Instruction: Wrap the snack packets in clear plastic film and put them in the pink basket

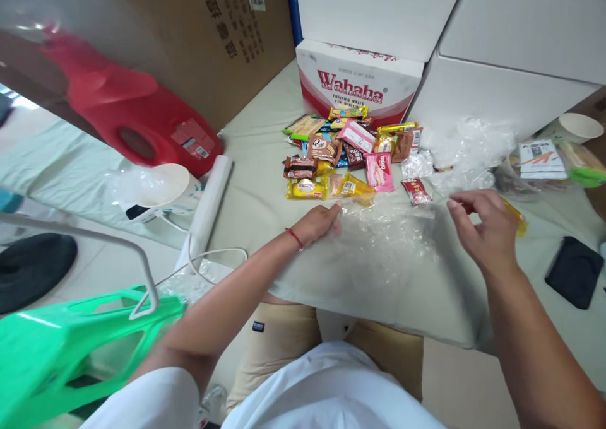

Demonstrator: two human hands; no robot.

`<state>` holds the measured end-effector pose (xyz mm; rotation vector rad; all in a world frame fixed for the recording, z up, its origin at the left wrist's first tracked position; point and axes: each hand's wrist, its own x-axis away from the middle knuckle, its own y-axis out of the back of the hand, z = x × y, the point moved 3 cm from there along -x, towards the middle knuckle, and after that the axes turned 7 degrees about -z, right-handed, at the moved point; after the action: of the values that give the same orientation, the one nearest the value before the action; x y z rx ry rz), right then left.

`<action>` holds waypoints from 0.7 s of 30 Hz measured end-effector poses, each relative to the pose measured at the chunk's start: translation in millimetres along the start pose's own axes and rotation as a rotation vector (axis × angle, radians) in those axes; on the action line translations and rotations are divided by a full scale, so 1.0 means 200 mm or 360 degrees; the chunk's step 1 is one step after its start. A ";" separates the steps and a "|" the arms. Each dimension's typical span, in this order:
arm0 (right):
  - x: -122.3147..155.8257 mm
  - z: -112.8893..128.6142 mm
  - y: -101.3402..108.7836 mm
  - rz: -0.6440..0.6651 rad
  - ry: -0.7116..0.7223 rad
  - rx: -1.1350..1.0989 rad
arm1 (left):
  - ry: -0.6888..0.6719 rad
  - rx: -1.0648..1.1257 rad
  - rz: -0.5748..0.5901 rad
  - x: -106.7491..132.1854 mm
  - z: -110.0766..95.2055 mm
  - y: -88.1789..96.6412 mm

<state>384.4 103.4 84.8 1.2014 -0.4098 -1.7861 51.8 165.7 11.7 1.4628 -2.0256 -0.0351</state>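
My left hand [318, 222] rests on the left edge of a clear plastic bag [391, 235] that lies flat on the pale green table [265, 189]; its fingers are closed and pinch the bag. My right hand [485, 227] hovers at the bag's right edge with curled fingers. A yellow snack packet [517, 219] sticks out behind that hand. A pile of wrapped snacks [348, 151] lies just beyond the bag.
A Wahaha water carton [358, 85] and white boxes [502, 57] stand at the back. Crumpled clear plastic [461, 148] lies right of the snacks. A red jug [137, 117], a white roll [208, 205] and a green bag [71, 340] are left. A black pouch [574, 271] lies right.
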 end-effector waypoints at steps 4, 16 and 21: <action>0.27 0.29 -0.08 0.0707 0.0605 -0.0203 | 0.0059 0.0056 0.0239 -0.01 0.00 -0.01; 1.07 0.60 -0.13 0.1149 0.0472 0.0012 | 0.0324 0.0571 -0.0254 0.01 0.10 0.10; 1.10 0.74 -0.17 0.1130 0.0277 0.0033 | 0.0025 0.0603 -0.0777 0.16 0.09 0.07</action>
<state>217.3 -90.4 7.9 1.0381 -0.6555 -1.0627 24.4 138.3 17.6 2.1598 -1.6752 0.1651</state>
